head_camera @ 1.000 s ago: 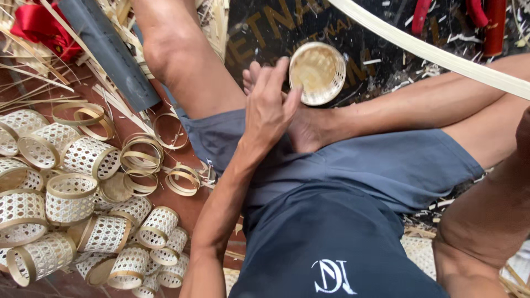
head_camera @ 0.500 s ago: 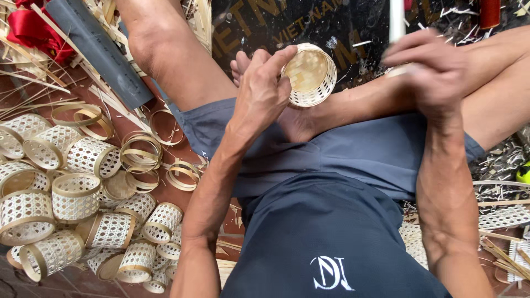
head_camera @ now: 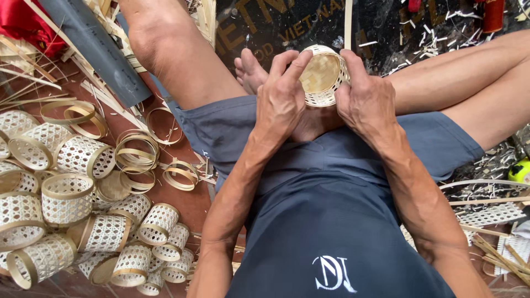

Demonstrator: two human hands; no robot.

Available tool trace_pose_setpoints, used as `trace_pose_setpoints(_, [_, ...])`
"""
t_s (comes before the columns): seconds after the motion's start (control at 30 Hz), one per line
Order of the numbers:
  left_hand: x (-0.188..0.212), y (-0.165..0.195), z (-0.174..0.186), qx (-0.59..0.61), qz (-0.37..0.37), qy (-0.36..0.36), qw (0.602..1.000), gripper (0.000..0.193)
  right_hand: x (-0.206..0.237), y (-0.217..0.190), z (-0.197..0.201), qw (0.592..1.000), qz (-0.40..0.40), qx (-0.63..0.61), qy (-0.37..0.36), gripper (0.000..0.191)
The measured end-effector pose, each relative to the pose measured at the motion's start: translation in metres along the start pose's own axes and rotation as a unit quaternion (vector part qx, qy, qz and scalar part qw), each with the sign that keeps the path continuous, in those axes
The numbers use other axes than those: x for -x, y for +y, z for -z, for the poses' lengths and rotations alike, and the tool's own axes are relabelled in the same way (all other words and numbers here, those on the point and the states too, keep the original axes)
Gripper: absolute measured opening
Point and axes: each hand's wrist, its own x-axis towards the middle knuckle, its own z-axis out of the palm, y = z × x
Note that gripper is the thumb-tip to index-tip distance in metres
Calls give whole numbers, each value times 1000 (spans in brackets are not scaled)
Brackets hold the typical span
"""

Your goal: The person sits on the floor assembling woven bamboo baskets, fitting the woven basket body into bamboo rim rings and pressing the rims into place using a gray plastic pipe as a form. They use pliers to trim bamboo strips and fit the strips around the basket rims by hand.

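Holding the small woven basket [head_camera: 323, 76] up over my crossed legs, I have it pinched between both hands, its open mouth turned toward the camera so I can see the plaited base inside. My left hand [head_camera: 282, 102] sits on the basket's left side: the fingers [head_camera: 296, 65] are bent and pressed together, curling over the left rim, with the fingertips touching the edge. My right hand [head_camera: 369, 99] takes the opposite side, thumb lying along the right wall and the other fingers wrapped behind it, out of sight. So the basket lies between the two sets of fingers, clamped at its rim from left and right, just above my bare foot [head_camera: 251, 70]. A thin bamboo strip [head_camera: 348, 23] rises straight up from the basket's top edge, near my right thumb. On the floor to my left lie a heap of finished woven cylinders [head_camera: 66, 198] and loose bamboo rings [head_camera: 137, 154], well apart from my hands. A grey pipe [head_camera: 94, 47] lies further off, beside my left knee.
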Motion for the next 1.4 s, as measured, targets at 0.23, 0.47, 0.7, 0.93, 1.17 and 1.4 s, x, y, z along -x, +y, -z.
trace_pose_setpoints(0.23, [-7,-9,15,71,-63,-32,995,62,-7,-1,20,999,43,-8,-9,61])
trace_pose_setpoints(0.47, [-19,-10,20,105,-82,-97,986,64,-16,14,20,992,92,-86,11,47])
trace_pose_setpoints(0.7, [-42,-11,53,27,-10,-79,996,44,-24,61,22,995,75,-46,41,24])
trace_pose_setpoints(0.93, [-56,-21,65,-6,-79,-26,997,34,-18,57,-27,985,-7,170,-27,21])
trace_pose_setpoints(1.17, [-37,-20,81,571,67,-43,817,42,20,39,49,940,92,-329,-6,26])
trace_pose_setpoints(1.4, [-15,-4,74,733,29,18,679,29,17,31,77,843,35,-531,-80,12])
